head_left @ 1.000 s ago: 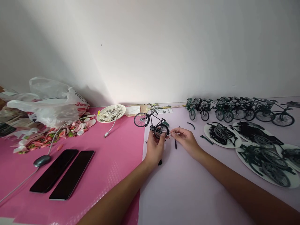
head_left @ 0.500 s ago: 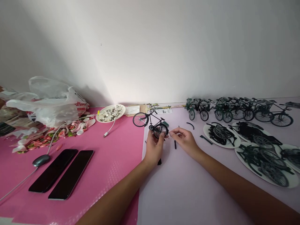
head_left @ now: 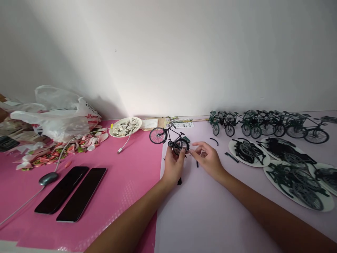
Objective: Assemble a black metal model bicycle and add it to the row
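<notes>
A small black model bicycle (head_left: 181,145) is held up in front of me, its front wheel to the left and its rear wheel low on the right. My left hand (head_left: 173,169) grips it at the rear wheel, thumb in front and fingers behind. Just right of that wheel is my right hand (head_left: 210,159), with index finger and thumb apart. The thumb tip comes up to the wheel's edge; contact is unclear. A thin black strip (head_left: 197,164) lies beneath the right hand, and a black piece (head_left: 179,181) pokes out beside my left wrist.
Several assembled model bicycles (head_left: 268,123) stand along the wall. White plates (head_left: 273,175) of dark bicycle parts sit at right, near a curved strip (head_left: 214,141) and a flat strip (head_left: 231,157). Left are two phones (head_left: 81,195), a mouse (head_left: 48,179), petals (head_left: 68,151) and a plastic bag (head_left: 58,117).
My right hand's index finger and thumb have moved from close together to apart, the thumb reaching toward the rear wheel. My left hand still holds the bicycle in nearly the same place.
</notes>
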The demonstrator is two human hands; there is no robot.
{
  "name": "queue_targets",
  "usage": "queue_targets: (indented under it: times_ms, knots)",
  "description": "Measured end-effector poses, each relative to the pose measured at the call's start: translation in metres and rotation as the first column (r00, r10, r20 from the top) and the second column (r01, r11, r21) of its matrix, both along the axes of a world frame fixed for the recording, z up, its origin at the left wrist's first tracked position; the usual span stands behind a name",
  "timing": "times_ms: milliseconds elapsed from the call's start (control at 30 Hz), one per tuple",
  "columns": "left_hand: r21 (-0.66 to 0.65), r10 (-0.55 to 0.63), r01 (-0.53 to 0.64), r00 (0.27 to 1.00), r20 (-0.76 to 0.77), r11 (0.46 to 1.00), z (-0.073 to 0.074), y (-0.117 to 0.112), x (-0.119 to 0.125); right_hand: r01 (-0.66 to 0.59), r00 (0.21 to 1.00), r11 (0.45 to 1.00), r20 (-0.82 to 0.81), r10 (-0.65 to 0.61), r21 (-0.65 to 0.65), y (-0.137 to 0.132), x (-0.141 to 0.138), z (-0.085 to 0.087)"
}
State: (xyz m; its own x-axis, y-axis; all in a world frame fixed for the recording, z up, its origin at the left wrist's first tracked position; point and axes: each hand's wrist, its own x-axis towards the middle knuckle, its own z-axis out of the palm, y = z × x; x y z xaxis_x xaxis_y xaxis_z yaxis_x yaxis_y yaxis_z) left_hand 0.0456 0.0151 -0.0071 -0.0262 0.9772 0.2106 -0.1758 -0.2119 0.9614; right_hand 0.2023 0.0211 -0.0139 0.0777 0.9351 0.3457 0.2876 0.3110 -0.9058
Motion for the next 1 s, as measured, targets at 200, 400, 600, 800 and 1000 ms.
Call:
queue_targets:
  times_ms: [200, 400, 600, 800, 1000]
  knots:
    - [0.003, -0.023, 0.023, 1.0, -0.005, 1.0, -0.004, 0.001, -0.002, -0.09, 0.992, 0.984, 0.102, 0.075, 0.153, -0.007, -0.005, 0.001]
    - [0.015, -0.023, 0.023, 1.0, -0.005, 1.0, -0.007, 0.004, -0.003, -0.155, 0.974, 0.933, 0.21, 0.089, 0.324, -0.006, -0.004, 0.0]
    - [0.009, -0.05, 0.05, 0.998, -0.026, 0.999, -0.005, 0.003, -0.003, -0.15, 0.968, 0.927, 0.242, 0.067, 0.343, -0.002, -0.003, -0.001]
    - [-0.002, -0.051, 0.051, 0.998, -0.047, 0.999, -0.001, 0.001, -0.005, -0.104, 0.974, 0.933, 0.226, 0.025, 0.343, -0.004, -0.004, 0.003]
    - [-0.003, -0.07, 0.07, 0.995, -0.068, 0.998, 0.003, -0.001, -0.006, -0.057, 0.98, 0.944, 0.198, -0.009, 0.326, -0.007, -0.005, 0.01]
